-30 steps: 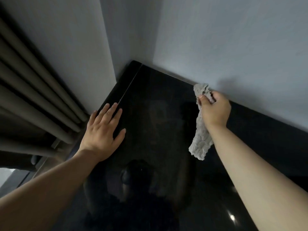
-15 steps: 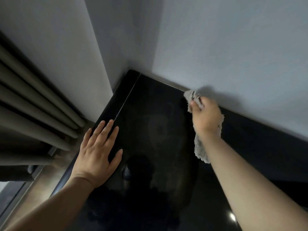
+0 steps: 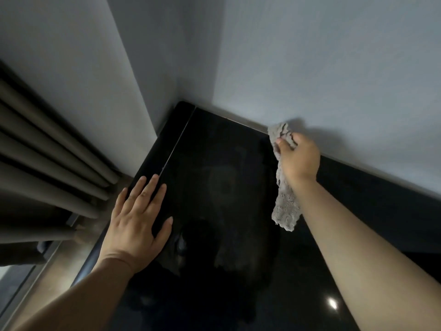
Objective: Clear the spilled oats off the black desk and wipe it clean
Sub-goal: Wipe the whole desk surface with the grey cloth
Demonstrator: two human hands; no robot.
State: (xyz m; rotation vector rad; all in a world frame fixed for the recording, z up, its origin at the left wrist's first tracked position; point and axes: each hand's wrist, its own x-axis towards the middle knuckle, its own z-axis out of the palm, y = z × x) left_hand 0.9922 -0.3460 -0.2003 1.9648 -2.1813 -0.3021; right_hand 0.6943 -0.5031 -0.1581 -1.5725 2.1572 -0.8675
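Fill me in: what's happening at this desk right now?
A person is wiping the black desk. The right hand grips a grey cloth at the desk's far edge, against the wall, and the loose end of the cloth trails back along the forearm. The left hand lies flat with straight fingers near the desk's left edge. No oats show on the glossy top in this view.
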